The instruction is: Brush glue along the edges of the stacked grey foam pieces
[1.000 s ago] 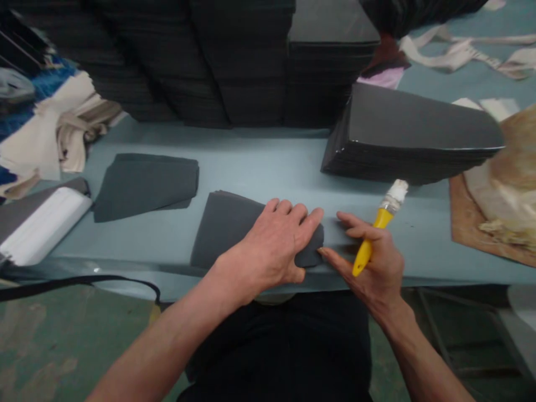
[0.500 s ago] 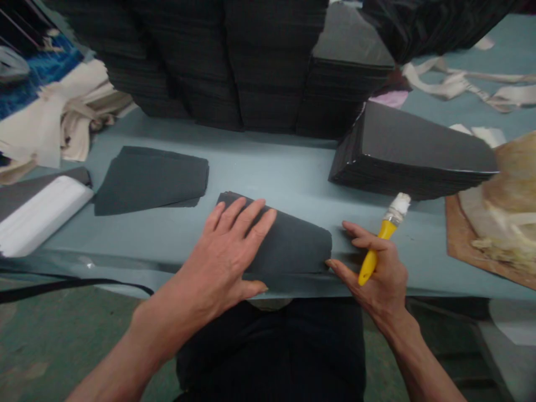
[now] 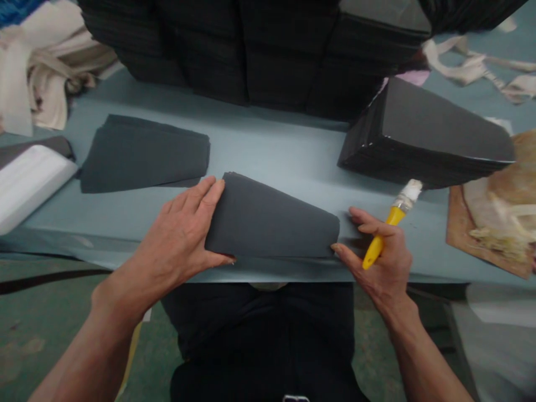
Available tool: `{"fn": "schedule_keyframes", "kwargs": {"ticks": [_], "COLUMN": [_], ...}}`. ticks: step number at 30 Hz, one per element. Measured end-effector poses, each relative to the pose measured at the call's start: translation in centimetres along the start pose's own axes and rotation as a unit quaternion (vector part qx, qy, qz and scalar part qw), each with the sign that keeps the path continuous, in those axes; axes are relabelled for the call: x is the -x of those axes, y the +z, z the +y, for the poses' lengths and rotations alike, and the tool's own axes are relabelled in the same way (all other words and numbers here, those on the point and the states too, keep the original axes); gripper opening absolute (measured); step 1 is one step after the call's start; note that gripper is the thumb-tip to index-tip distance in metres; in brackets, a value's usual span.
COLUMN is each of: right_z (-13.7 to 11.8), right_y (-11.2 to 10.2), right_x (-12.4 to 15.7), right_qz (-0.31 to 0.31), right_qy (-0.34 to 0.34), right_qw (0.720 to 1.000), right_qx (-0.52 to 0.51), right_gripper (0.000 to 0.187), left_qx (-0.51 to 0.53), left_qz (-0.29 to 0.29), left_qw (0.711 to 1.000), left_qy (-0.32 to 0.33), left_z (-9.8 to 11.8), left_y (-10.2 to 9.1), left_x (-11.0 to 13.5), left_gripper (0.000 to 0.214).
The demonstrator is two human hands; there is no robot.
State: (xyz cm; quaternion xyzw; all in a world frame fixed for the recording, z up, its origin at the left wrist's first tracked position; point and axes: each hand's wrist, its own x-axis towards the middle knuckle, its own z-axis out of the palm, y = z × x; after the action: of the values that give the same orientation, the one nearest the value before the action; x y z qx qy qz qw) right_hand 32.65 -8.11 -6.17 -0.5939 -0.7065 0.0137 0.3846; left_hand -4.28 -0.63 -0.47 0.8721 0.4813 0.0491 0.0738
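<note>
two hands point(image 3: 180, 240), blue-grey table point(image 3: 276, 151), dark stacks point(image 3: 251, 50)

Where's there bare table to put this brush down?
Bare table lies between the front sheet, the flat pile and the tall black stacks. A smaller strip sits between the right hand holding the brush and the brown board. Far right is crowded.

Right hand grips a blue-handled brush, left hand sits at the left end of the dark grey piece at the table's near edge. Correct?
One slip: the brush has a yellow handle, not blue, as the head view shows. The right hand does grip it, and the left hand sits at the left end of the dark grey piece at the near edge of the table.
</note>
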Motion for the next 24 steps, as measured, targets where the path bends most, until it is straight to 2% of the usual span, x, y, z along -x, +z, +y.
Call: {"fn": "schedule_keyframes", "kwargs": {"ticks": [6, 11, 21, 24], "right_z": [0.07, -0.01, 0.19, 0.29], "right_y": [0.13, 0.11, 0.51, 0.83], "right_x": [0.07, 0.06, 0.11, 0.09], "right_qz": [0.005, 0.001, 0.012, 0.016], "right_qy": [0.009, 0.015, 0.019, 0.026], "right_qw": [1.000, 1.000, 1.000, 0.999], "right_qx": [-0.003, -0.011, -0.020, -0.024], "right_gripper": [0.054, 0.052, 0.053, 0.054], "left_qx": [0.031, 0.007, 0.001, 0.012], "left_qz": [-0.024, -0.044, -0.051, -0.047], "left_qw": [0.999, 0.999, 0.999, 0.999], "left_qy": [0.001, -0.018, -0.001, 0.000], "left_z": [0.16, 0.53, 0.30, -0.06], "left_y": [-0.48, -0.85, -0.74, -0.43], "left_x": [-0.33, -0.57, -0.47, -0.31], "left_gripper": [0.124, 0.118, 0.110, 0.100]}}
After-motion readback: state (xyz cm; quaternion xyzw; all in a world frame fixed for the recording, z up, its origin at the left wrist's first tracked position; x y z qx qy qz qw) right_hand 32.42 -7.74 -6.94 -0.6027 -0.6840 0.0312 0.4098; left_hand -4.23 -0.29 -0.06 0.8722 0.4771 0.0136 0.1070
